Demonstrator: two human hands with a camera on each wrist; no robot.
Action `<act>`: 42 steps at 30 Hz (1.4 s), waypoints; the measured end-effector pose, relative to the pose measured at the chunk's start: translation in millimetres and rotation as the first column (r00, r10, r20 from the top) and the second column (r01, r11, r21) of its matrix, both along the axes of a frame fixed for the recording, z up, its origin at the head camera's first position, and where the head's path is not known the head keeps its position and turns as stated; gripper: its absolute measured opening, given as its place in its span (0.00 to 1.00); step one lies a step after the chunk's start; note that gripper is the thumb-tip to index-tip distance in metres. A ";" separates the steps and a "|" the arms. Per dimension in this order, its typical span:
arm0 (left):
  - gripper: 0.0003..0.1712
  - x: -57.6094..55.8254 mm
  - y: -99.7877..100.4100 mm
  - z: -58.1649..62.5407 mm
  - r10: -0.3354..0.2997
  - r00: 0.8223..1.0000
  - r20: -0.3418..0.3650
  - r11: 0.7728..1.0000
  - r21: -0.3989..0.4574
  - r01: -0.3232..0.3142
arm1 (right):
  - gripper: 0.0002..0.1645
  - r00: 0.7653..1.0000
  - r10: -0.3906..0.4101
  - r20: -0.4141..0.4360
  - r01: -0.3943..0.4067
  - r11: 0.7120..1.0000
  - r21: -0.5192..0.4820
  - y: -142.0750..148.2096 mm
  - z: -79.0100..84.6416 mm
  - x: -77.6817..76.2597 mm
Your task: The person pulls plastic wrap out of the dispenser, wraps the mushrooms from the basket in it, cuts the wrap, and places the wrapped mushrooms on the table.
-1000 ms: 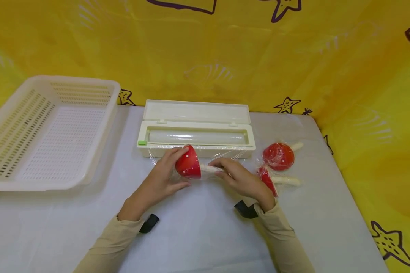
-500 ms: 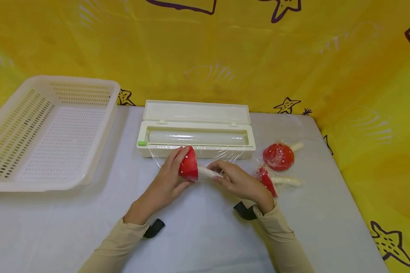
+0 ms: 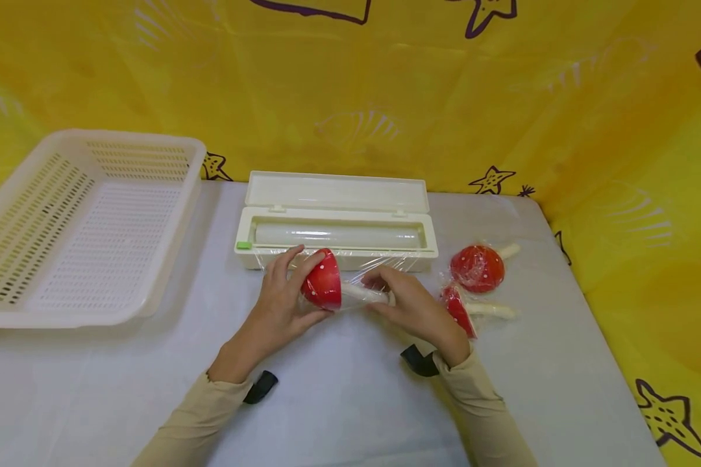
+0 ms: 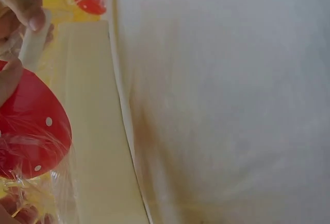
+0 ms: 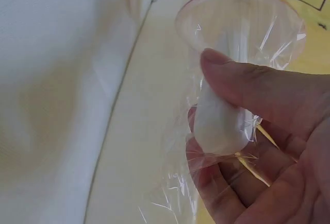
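A toy mushroom [image 3: 324,285] with a red, white-dotted cap and a white stem lies sideways in the air before the cling film box [image 3: 263,261]. My left hand [image 3: 273,318] holds it by the cap, fingers over the far side and thumb below. Around the stem [image 5: 219,126], the thumb and fingers of my right hand [image 3: 413,310] grip through clear film. Cling film [image 5: 175,193] covers the mushroom and stretches back to the box's front edge. Inside the box, whose lid stands up, sits the film roll [image 3: 335,233].
Two film-wrapped toy mushrooms, one behind [image 3: 476,268] and one in front [image 3: 458,312], lie right of the box. A white plastic basket [image 3: 178,259] stands at the left. Yellow patterned cloth [image 3: 350,84] hangs behind and to the right of the pale-covered table [image 3: 339,402].
The fingers of my left hand have lifted and spread a little over the cap. My right hand has shifted slightly along the stem, which now shows further towards its end.
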State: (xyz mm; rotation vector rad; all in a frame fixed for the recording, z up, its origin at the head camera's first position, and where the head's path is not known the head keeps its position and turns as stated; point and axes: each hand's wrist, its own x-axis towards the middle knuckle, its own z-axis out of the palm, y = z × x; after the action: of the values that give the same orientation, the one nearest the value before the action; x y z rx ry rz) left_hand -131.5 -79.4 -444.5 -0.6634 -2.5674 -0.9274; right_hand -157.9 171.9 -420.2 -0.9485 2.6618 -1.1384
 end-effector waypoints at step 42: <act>0.22 -24.7 -8.8 31.2 -0.117 0.991 0.065 0.981 0.160 0.106 | 0.18 0.993 -0.016 0.116 0.011 0.999 0.040 15.4 28.9 -13.9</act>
State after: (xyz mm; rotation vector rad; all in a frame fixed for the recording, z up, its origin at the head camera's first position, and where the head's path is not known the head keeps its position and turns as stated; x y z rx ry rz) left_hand -156.2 -88.1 -413.4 -0.7468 -2.5088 -1.1971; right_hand -171.8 187.3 -391.3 -0.8319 2.5920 -1.1035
